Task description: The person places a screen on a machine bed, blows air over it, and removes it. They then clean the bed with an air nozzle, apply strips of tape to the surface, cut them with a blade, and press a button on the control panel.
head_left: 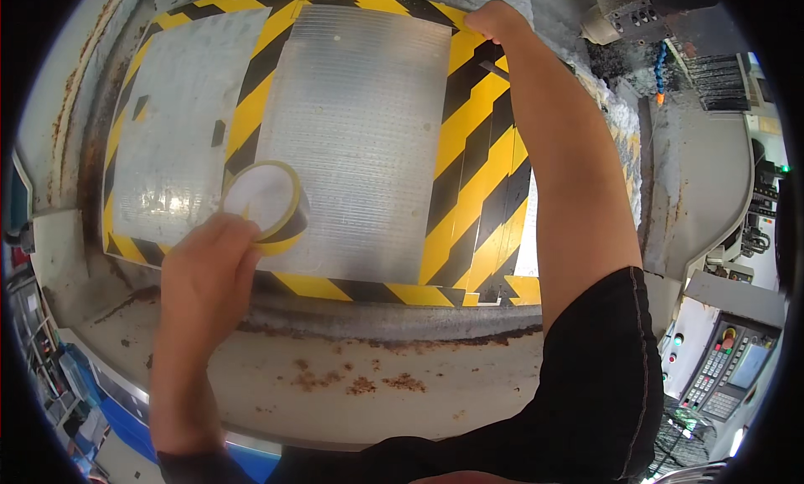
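My left hand (208,262) grips a roll of yellow-and-black hazard tape (296,218) by its near side, over the left part of a sheet. The roll is tilted, and its pale core shows. At the far right corner, my right hand (500,22) rests with its fingers curled down against the striped border (473,141). Whatever those fingers may pinch is hidden. Striped tape frames a ribbed translucent panel (360,132) and a paler panel (188,90) to its left. Several tape strips lie side by side along the right edge.
A rust-spotted metal ledge (360,379) runs along the near side. Machine parts (641,19) and a blue segmented hose (661,69) are at the far right. White shavings (624,120) lie beyond my right arm. A control panel (727,363) stands at the right.
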A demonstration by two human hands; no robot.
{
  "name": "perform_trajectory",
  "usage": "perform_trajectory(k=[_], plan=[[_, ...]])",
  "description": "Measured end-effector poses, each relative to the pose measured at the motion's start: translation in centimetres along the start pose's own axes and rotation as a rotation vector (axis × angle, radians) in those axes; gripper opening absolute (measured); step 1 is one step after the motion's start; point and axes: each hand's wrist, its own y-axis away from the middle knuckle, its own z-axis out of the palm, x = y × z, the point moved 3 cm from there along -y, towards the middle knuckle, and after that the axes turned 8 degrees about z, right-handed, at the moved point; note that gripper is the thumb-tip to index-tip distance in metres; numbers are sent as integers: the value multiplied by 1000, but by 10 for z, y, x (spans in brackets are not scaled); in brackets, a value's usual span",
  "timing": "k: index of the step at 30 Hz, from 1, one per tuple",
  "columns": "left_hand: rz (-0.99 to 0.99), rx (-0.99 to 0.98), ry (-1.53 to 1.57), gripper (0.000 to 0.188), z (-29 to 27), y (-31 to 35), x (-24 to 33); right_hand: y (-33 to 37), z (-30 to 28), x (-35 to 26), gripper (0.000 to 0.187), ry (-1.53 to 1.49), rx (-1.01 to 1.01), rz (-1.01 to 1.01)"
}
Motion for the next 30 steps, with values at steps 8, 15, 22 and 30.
perform_trajectory(k=[8, 15, 22, 30], plan=[[-13, 39, 25, 22, 3, -1, 0, -44, 22, 25, 27, -248, -79, -22], [7, -1, 4, 25, 1, 0, 1, 22, 4, -2, 36, -167, 203, -8], [30, 29, 29, 26, 4, 1, -2, 19, -4, 12, 42, -124, 143, 12], [15, 7, 25, 27, 3, 0, -3, 24, 13, 57, 21, -357, 180, -660]])
